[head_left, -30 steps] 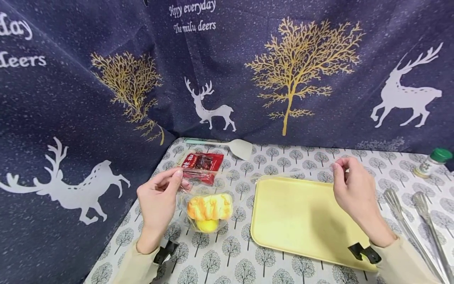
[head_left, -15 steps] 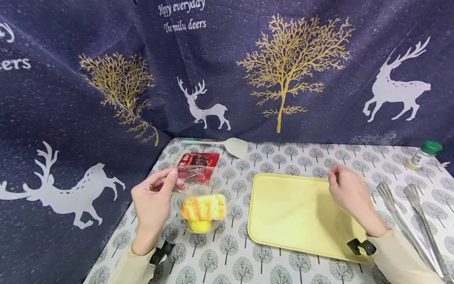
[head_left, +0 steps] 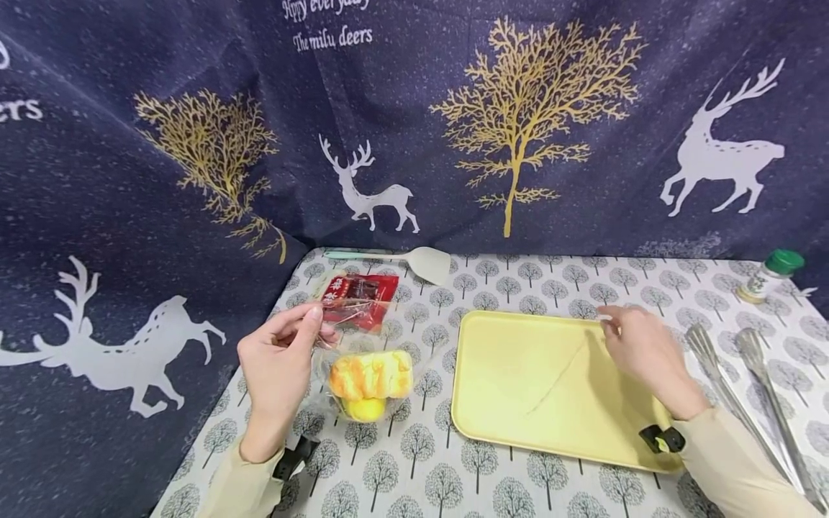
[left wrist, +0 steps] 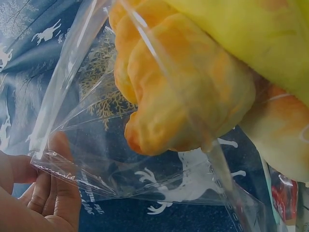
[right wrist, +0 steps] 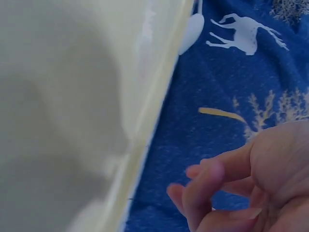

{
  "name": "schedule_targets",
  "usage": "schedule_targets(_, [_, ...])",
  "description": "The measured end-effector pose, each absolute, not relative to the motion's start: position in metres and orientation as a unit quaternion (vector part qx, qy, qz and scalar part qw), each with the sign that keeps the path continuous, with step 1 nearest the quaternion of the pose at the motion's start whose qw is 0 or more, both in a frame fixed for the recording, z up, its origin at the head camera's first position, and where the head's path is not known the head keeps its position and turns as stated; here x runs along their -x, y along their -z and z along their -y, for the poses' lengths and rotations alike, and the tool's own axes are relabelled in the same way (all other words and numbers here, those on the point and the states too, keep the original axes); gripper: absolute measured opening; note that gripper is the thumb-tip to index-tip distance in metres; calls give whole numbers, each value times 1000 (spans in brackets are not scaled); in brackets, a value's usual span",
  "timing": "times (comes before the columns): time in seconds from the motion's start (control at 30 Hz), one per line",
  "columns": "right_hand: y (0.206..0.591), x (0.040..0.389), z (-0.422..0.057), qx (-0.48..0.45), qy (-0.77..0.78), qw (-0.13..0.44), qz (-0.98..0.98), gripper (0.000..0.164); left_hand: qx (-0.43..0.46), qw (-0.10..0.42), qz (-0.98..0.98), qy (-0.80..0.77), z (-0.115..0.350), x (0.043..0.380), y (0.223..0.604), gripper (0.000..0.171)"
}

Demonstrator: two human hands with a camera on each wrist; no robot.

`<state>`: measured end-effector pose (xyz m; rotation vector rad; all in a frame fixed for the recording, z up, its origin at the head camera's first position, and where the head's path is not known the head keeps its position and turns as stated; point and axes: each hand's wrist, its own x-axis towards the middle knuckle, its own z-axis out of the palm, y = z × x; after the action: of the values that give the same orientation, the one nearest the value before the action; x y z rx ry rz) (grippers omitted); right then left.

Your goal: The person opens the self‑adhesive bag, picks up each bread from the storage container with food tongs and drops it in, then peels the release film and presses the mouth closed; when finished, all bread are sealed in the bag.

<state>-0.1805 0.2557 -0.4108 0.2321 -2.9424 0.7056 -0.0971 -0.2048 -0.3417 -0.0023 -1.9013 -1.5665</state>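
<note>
My left hand (head_left: 278, 370) pinches the upper edge of a clear plastic bag (left wrist: 116, 183) between thumb and fingers. Inside the bag are a golden-brown bread roll (head_left: 372, 374) and, below it, a rounded yellow thing (head_left: 365, 410) whose kind I cannot tell. In the left wrist view both bulge close to the camera. My right hand (head_left: 648, 352) hovers over the right part of a pale yellow tray (head_left: 505, 388), its fingers loosely bent with nothing seen between them. A thin, clear strip (head_left: 557, 379) shows faintly over the tray, lower left of that hand.
A red food packet (head_left: 365, 298) lies behind the left hand, and a spatula (head_left: 429, 265) lies along the table's back edge. Right of the tray are two metal utensils (head_left: 719, 367) and a green-capped shaker (head_left: 771, 275). A dark deer-print cloth (head_left: 401, 72) hangs behind.
The clear strip, earlier stretched leftward from my right hand, now shows apart from it over the tray. My right fingers have loosened. The left hand still pinches the bag in nearly the same place.
</note>
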Motion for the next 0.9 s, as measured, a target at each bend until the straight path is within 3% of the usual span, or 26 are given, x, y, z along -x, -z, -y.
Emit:
schedule_targets(0.1, [403,178,-246,-81,-233,105,963,38,-3,333,735,590,205,97,341,10])
schedule_targets(0.17, [395,174,-235,-87,-254,109,957,35,-5,334,739,585,205,97,341,10])
schedule_targets(0.43, [373,147,-163,-95,-495,-59,862,37,4,331,730,597,207,96,342,10])
schedule_targets(0.77, [401,149,-87,-201,-614,-65,760,50,9,334,727,600,209,97,343,10])
schedule_targets(0.9, [405,150,-69,-209,-637,-46,740,38,26,331,712,618,210,97,344,11])
